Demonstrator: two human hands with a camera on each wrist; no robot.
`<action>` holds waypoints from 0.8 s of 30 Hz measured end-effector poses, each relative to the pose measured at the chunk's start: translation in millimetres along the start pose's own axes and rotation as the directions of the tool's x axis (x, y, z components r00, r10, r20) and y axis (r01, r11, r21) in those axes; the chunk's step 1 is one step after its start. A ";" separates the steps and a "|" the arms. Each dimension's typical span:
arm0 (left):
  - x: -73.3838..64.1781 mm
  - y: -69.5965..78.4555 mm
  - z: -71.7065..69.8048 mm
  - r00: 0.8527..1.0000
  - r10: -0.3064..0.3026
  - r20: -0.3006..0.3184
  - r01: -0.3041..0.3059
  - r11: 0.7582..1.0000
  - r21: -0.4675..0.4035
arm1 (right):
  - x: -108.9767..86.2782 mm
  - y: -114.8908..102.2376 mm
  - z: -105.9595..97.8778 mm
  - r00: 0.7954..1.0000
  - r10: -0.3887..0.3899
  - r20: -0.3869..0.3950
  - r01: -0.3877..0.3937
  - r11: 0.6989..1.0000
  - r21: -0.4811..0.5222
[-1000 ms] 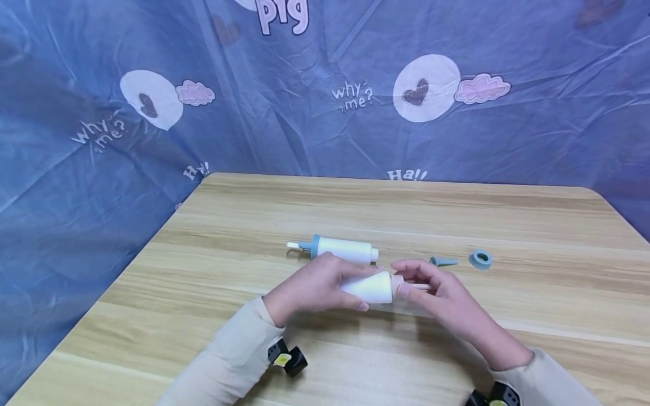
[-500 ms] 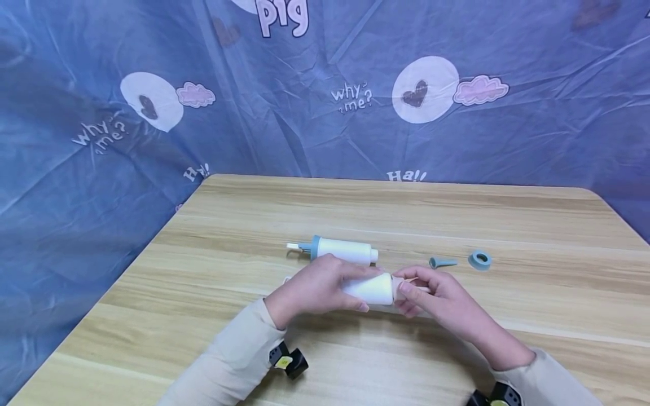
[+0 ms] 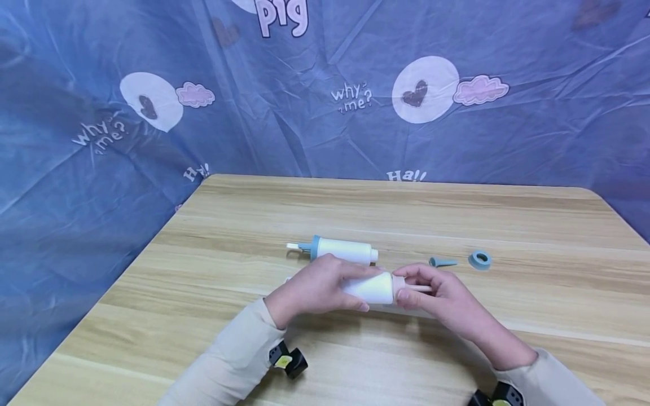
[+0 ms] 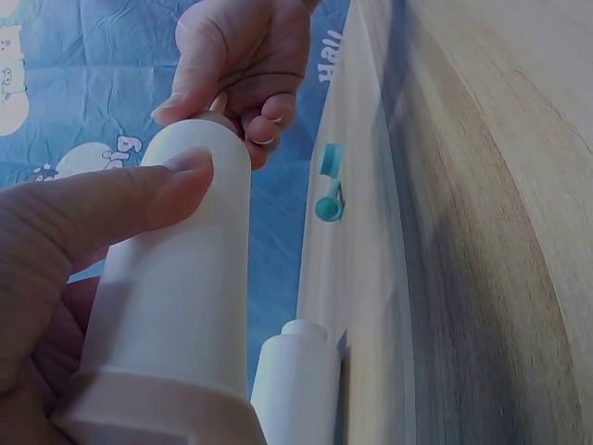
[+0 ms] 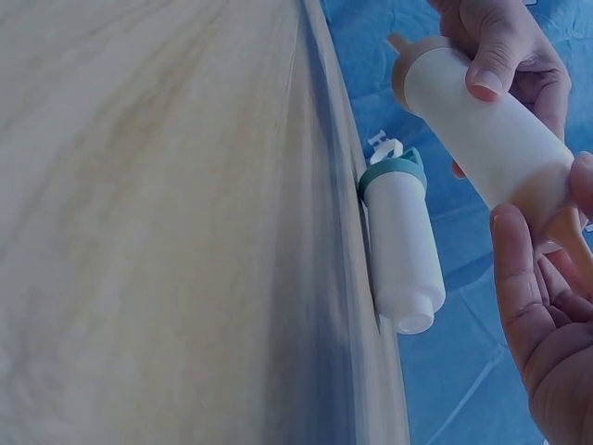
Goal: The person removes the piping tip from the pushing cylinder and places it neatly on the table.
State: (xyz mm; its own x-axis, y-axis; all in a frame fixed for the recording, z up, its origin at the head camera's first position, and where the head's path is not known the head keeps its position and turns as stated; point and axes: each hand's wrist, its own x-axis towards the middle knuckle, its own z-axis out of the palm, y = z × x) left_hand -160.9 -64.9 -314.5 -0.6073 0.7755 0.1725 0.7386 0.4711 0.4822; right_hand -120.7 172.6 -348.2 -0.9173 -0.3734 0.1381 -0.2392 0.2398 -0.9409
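My left hand grips a white cylindrical bottle lying sideways over the table. In the left wrist view, its near end carries a beige collar. At the bottle's other end, my right hand pinches a beige cap between thumb and fingers. A thin beige spout sticks out from that cap toward my right palm. The right wrist view shows the spout beside the right fingers, and the left thumb lying along the bottle's side.
Behind my left hand lies a second white bottle with a blue collar. To the right are a small blue cone-shaped nozzle and a blue ring on the wooden table. A blue printed cloth hangs behind.
My right fingers and thumb have shifted round the beige cap, and the spout, mostly covered half a second ago, shows again. The left hand and the bottle stay nearly still.
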 end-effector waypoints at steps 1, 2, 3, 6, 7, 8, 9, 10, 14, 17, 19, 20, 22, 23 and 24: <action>0.0 0.1 -0.2 1.000 0.001 0.001 -0.001 1.000 -0.001 | -0.2 -0.2 0.3 1.000 0.004 -0.008 -0.004 1.000 -0.005; -0.1 0.1 -0.3 1.000 0.003 0.001 -0.003 1.000 -0.001 | -0.5 -0.4 0.6 1.000 0.003 -0.016 -0.004 1.000 -0.010; -0.2 0.0 -0.2 1.000 0.004 0.001 -0.004 1.000 -0.001 | -0.5 -0.2 1.1 1.000 -0.002 -0.023 0.001 1.000 -0.013; 0.0 0.1 0.0 1.000 0.010 -0.003 -0.010 1.000 0.002 | -0.8 0.6 1.6 0.999 -0.018 -0.040 0.017 1.000 -0.022; 0.2 0.1 0.3 1.000 0.012 -0.004 -0.012 1.000 0.002 | -0.8 0.7 1.6 0.999 -0.016 -0.048 0.015 1.000 -0.022; 0.3 0.0 0.6 1.000 0.016 -0.007 -0.016 1.000 0.004 | -0.9 1.0 1.4 0.999 -0.018 -0.052 0.016 1.000 -0.026; 0.6 0.2 0.8 1.000 0.015 -0.007 -0.015 1.000 0.005 | -0.8 1.3 1.2 0.998 -0.018 -0.059 0.016 0.999 -0.030; 1.3 0.5 1.0 1.000 0.015 -0.007 -0.015 1.000 0.004 | -1.0 1.5 0.7 0.998 -0.020 -0.061 0.018 0.999 -0.033; 3.2 2.5 1.4 1.000 0.019 -0.004 -0.019 1.000 0.006 | -1.9 2.0 -1.2 0.997 -0.044 -0.066 0.040 0.997 -0.060; 4.1 4.1 1.3 1.000 0.013 0.004 -0.013 1.000 0.009 | -2.2 2.7 -2.3 0.996 -0.066 -0.061 0.061 0.995 -0.080; 4.5 4.4 1.3 1.000 0.003 0.010 -0.003 1.000 0.009 | -1.8 3.4 -2.8 0.997 -0.061 -0.049 0.057 0.995 -0.084; 4.8 4.3 1.4 1.000 0.004 0.012 -0.004 1.000 0.008 | -1.5 3.9 -2.9 0.997 -0.058 -0.041 0.054 0.995 -0.087; 5.0 3.7 1.4 1.000 0.008 0.014 -0.008 1.000 0.008 | -0.8 4.4 -3.0 0.999 -0.049 -0.023 0.047 0.996 -0.082; 5.0 3.0 1.6 1.000 0.007 0.017 -0.007 1.000 0.008 | -0.5 4.4 -3.0 0.999 -0.044 -0.013 0.043 0.996 -0.076; 4.9 2.3 1.8 1.000 0.009 0.018 -0.009 1.000 0.008 | -0.3 4.4 -3.0 0.999 -0.039 -0.004 0.039 0.997 -0.067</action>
State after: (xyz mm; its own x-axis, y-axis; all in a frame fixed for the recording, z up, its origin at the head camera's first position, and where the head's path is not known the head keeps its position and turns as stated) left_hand -161.6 -59.2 -314.1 -0.5956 0.7870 0.1610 0.7461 0.4677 0.4739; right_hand -122.4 176.4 -351.6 -0.9084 -0.3791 0.1762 -0.2957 0.2848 -0.9118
